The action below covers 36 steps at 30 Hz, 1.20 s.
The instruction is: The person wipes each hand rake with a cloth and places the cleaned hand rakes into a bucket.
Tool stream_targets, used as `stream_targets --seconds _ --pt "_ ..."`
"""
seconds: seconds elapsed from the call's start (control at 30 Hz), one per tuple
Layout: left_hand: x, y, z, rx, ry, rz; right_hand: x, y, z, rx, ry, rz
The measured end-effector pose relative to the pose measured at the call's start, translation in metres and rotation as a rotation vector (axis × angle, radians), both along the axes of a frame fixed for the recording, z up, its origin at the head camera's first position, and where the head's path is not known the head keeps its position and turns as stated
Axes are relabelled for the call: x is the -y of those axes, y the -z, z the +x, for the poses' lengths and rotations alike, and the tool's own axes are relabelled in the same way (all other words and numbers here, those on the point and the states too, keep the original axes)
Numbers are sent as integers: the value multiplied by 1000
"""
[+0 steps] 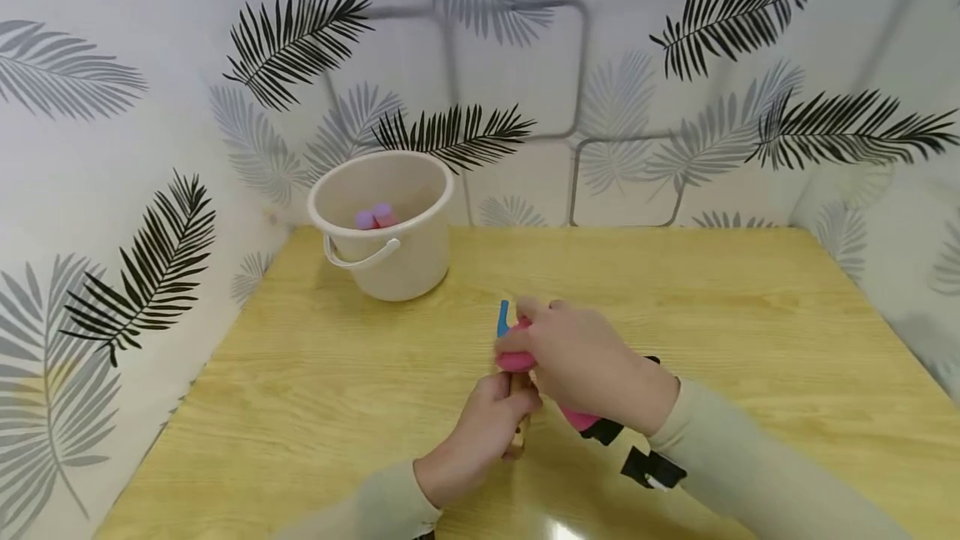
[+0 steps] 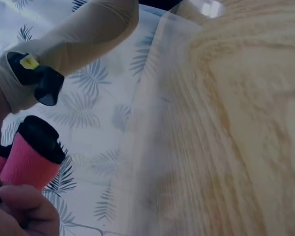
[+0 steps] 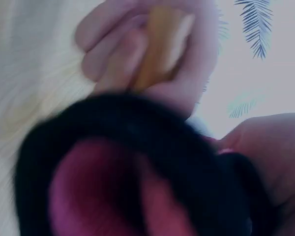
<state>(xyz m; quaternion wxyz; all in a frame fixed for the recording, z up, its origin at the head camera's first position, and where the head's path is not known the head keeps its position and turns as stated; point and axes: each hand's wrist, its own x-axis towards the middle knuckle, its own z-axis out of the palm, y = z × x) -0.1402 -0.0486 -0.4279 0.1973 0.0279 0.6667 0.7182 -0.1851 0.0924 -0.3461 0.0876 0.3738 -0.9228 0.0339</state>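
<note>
In the head view my left hand [image 1: 480, 436] grips a light wooden handle-like piece [image 1: 519, 437] upright near the middle of the table. Right above it, my right hand [image 1: 588, 357] holds a soft-looking pink thing with black ends [image 1: 517, 361], its fingers curled over the top. A slim blue piece [image 1: 503, 319] sticks up beside those fingers. The left wrist view shows the pink thing's black-ended part [image 2: 29, 164] close above the fingers. From the right wrist, its black-rimmed opening [image 3: 118, 113] looms large, pink inside, with the wooden piece [image 3: 160, 46] beyond. I cannot tell its exact kind.
A white bucket [image 1: 408, 265] with a handle stands at the table's back left, holding lilac and pink pieces [image 1: 384, 215]. Leaf-patterned walls [image 1: 637, 182] border the yellow wooden table [image 1: 712, 298]. A black wrist device [image 1: 651, 468] sits on the right sleeve.
</note>
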Motion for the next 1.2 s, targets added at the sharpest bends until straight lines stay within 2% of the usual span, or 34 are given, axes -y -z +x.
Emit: stream_targets --seconds 0.1,0.17,0.3,0.47,0.57,0.63,0.77,0.83,0.9,1.1,1.2 --pt "-2 0 2 4 7 18 -9 4 -1 -11 71 -60" --pt "-3 -3 3 2 24 22 -13 6 -8 -44 125 -89" --pt "-4 -4 7 -6 11 -13 -19 12 -14 -73 193 -140" --pt "-3 -3 5 -21 -30 32 -19 15 5 -54 137 -220" --pt "-2 -3 4 -22 -23 87 -18 18 14 -45 117 -259" --pt "-1 -5 4 -14 -7 113 -20 20 14 -50 153 -266" --pt "0 -6 7 13 15 146 -29 26 3 -91 257 -284" --pt "0 -6 8 24 23 167 -33 30 0 -125 281 -284" --pt "-1 -6 8 26 26 181 -34 34 3 -127 278 -308" --pt "1 -11 4 55 25 261 -25 40 25 -55 207 -379" --pt "2 -12 4 67 29 277 -28 40 23 -56 222 -395"
